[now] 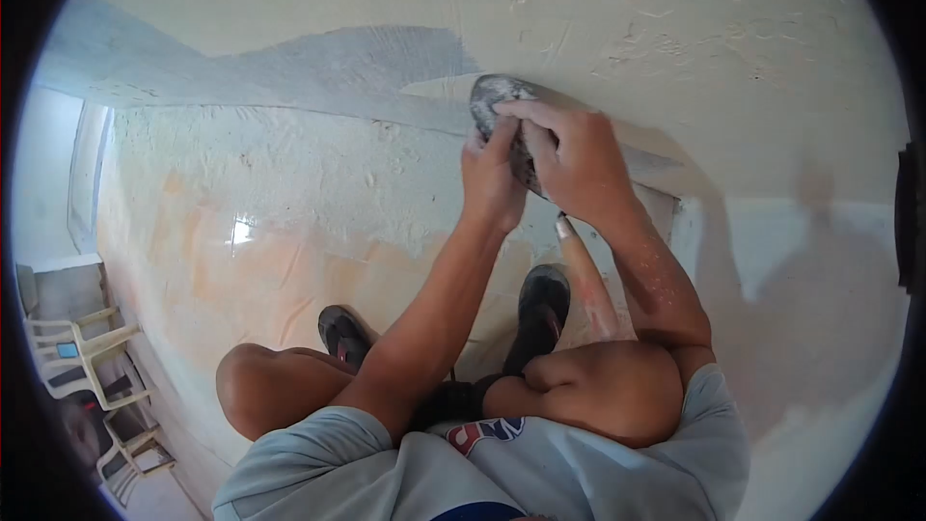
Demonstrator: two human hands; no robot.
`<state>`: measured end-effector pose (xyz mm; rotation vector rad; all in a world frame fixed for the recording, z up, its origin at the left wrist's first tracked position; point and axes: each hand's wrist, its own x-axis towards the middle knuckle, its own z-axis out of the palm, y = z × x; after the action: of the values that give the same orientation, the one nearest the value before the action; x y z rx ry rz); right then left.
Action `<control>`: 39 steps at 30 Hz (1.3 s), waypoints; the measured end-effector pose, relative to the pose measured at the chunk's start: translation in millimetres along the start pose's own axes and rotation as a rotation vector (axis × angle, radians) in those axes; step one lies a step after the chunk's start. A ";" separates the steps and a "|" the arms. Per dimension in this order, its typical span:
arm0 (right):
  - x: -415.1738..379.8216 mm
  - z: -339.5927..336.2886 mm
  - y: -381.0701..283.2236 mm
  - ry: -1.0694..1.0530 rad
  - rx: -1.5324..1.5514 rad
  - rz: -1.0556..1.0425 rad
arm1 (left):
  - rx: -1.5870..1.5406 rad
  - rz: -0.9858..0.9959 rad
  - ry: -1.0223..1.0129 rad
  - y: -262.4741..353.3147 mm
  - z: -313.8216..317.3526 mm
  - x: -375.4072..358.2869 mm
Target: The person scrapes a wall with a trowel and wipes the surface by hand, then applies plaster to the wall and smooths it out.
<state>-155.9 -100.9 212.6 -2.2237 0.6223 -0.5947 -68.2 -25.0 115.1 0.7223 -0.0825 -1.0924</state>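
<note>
Both my hands grip a dark grey, oval, flat pad (pixel 499 87) dusted with white, held close against the wall; its exact kind I cannot make out. My left hand (pixel 492 174) is closed on its near left edge, thumb upward. Over its right side, my right hand (pixel 584 159) is closed with thumb and index finger pressed on the top. Part of the pad is hidden behind the fingers. Just below the right hand, a tapered orange-brown stick or handle (pixel 586 275) with a pale, dark-ended tip runs down toward my knee.
The cream wall (pixel 675 58) has rough raised marks and a grey patch (pixel 357 58). My shoes (pixel 545 299) rest on a smeared, dusty floor (pixel 260 203). Plastic chairs (pixel 96 347) stand at the far left, one with a small blue-screened object on it.
</note>
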 end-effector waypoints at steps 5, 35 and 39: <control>7.7 -0.4 -8.2 -0.032 -0.081 0.041 | -0.138 -0.006 0.029 4.5 9.5 -2.8; 13.5 -5.2 -26.0 -0.048 -0.040 0.101 | -0.136 0.035 0.106 12.0 24.4 -6.5; 12.7 -4.6 -21.4 -0.069 -0.117 0.065 | -0.179 0.010 0.101 6.9 24.3 -1.2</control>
<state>-143.4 -97.9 234.3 -2.3122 0.7071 -0.4569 -73.1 -34.2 138.1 0.6140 0.0968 -1.0376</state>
